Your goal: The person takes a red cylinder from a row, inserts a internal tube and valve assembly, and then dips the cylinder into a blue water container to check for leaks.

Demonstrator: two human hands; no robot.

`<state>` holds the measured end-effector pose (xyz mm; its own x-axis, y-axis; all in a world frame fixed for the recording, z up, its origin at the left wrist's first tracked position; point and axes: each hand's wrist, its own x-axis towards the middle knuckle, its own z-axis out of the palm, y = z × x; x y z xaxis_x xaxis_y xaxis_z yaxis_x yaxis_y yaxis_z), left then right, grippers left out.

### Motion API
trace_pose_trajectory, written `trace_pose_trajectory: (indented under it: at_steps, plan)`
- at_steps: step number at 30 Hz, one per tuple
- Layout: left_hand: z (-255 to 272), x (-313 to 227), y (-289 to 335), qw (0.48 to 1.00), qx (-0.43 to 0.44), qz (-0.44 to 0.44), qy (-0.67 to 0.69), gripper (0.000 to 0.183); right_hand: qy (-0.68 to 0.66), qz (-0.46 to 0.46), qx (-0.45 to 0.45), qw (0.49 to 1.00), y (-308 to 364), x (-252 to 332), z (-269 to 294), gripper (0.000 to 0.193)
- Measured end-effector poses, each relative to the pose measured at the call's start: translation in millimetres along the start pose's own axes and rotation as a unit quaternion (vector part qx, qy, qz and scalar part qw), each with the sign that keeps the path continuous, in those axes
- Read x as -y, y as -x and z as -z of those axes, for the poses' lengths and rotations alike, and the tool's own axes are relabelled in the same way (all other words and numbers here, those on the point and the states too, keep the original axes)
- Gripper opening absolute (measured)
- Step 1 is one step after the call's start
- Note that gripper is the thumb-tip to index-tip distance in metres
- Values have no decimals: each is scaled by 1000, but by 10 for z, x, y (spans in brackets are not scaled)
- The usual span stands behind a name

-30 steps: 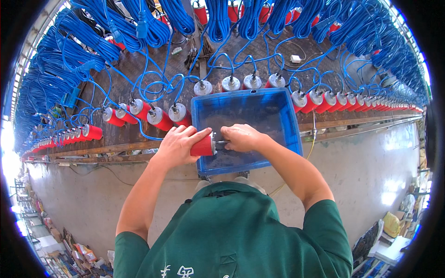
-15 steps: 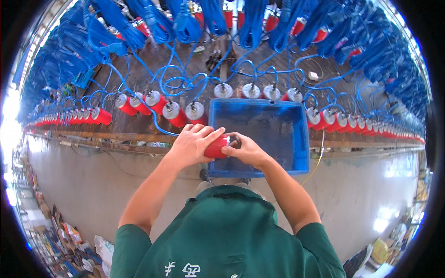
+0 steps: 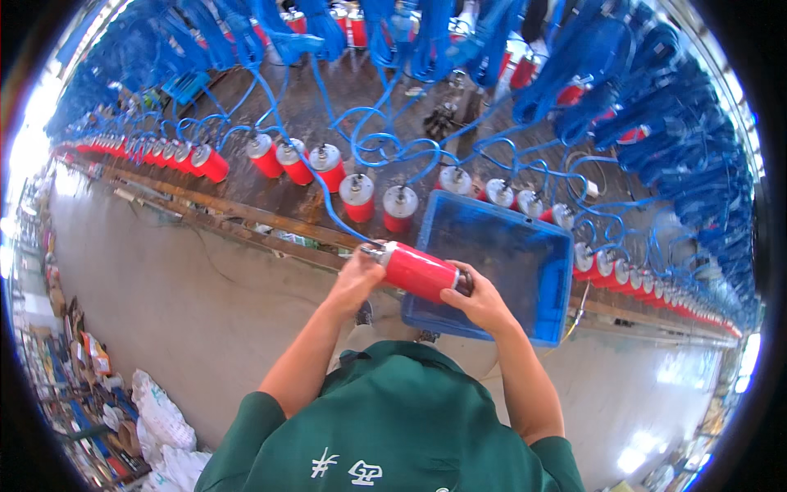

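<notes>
A red cylinder (image 3: 420,273) with silver ends lies sideways between my two hands, over the left part of a blue plastic tub (image 3: 561,287). My left hand (image 3: 357,283) is closed around its left end, where a blue cable (image 3: 328,197) joins it. At the other end my right hand (image 3: 482,303) grips it, the thumb on the red side. A dark round part shows beside those right fingers. Just beyond, similar red cylinders (image 3: 399,220) stand upright with silver tops and blue cables.
A long dark workbench (image 3: 238,107) runs across, with rows of red cylinders curving along both sides. Thick bundles of blue cable (image 3: 566,74) hang at the back. White sacks (image 3: 164,418) and clutter lie on the floor at lower left.
My left hand has shifted from over the cylinder's body to its cable end, leaving the red side in sight. The cylinder now lies lengthwise between both hands. The whole view has turned.
</notes>
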<state>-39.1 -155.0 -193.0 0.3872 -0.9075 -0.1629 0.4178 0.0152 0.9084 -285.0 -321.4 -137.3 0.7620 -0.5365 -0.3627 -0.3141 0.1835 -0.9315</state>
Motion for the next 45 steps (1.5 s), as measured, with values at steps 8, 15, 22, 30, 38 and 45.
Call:
trace_pose_trajectory:
  at_steps: [8, 15, 22, 30, 38, 45]
  plan:
    - [-174, -185, -71, 989, -1, 64, 131, 74, 142, -27, -1, 989, 53, 224, -66, 76]
    - [669, -1258, 415, 969, -128, -93, -189, 84, 173, -15, -62, 983, 81, 388, -161, 57]
    - [1997, -2181, 431, 845, -309, -149, -411, 62, 142, -27, -120, 982, 70, 337, -175, 45]
    - [3233, -2142, -647, 694, -378, -182, -585, 67, 155, -59, -184, 969, 182, 562, -337, 42]
    - [3706, -1801, -1523, 668, -432, -65, -603, 73, 178, -110, -237, 949, 432, 492, -441, 42]
    - [3662, -1843, -1605, 683, -419, -17, -598, 82, 139, -119, -258, 949, 479, 380, -558, 44]
